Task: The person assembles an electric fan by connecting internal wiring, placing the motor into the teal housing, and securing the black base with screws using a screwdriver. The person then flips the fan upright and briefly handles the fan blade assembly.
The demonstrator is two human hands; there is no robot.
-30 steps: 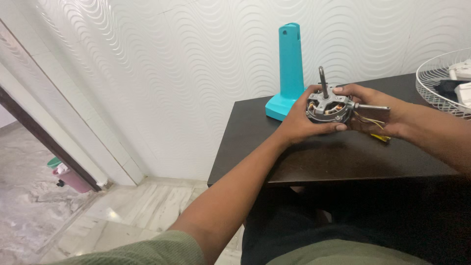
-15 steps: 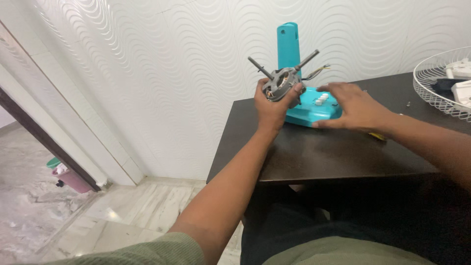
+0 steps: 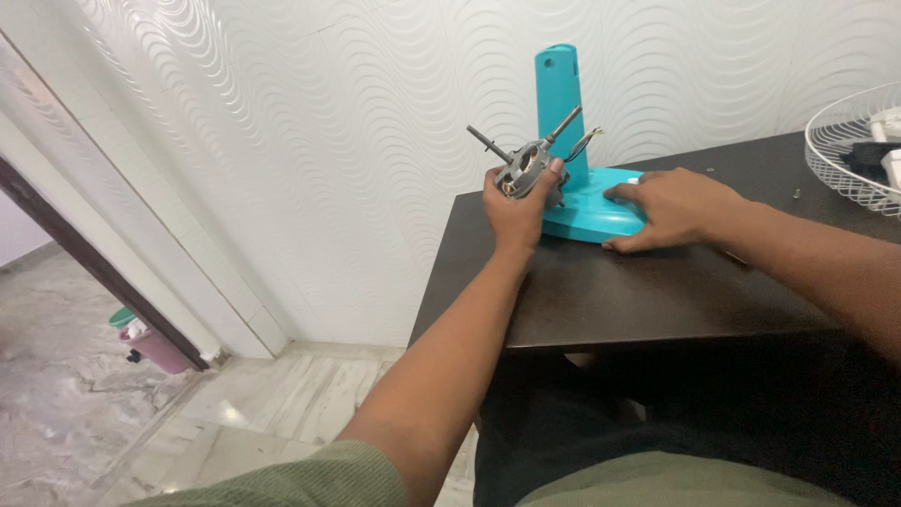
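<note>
Your left hand (image 3: 514, 208) grips the fan motor (image 3: 526, 169) above the bench's (image 3: 638, 291) far-left corner — not yet mounted; your right hand's (image 3: 671, 208) fingers lie flat, steadying the turquoise stand (image 3: 563, 122).

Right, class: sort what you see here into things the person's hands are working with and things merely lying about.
In use:
- fan motor, gripped and lifted by the left hand
- turquoise fan stand, its base pressed by the right hand
- dark table bearing the stand

Lying about:
- white wire fan guard holding parts, at the right edge
- pink bucket on the floor
</note>
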